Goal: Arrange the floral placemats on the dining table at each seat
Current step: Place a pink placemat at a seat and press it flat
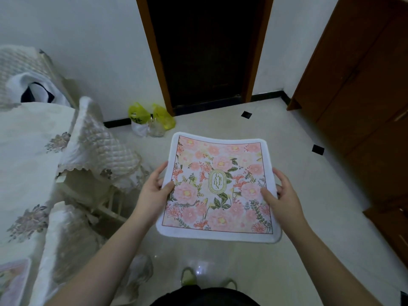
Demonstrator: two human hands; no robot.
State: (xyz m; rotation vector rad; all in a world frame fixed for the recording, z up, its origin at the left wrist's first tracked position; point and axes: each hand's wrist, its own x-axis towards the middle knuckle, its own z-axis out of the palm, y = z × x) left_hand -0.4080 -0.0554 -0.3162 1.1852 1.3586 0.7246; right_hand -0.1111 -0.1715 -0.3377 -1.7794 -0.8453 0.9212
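At the left edge of the frame lies the dining table point(24, 151) under a pale flowered cloth, with a second placemat point(12, 281) on its lower-left corner. Right of it the left hand point(152, 191) pinches the left border of the floral placemat point(218, 186), held flat in mid-air at centre frame above the floor; the right hand point(280, 195) pinches its right border

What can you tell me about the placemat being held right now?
The floral placemat is a soft, cloth-like square with rounded corners, a white border, pink flowers, green leaves and a central oval reading GARDEN. It is held face up above the tiled floor, sagging slightly. The left hand pinches its left edge, the right hand its right edge.
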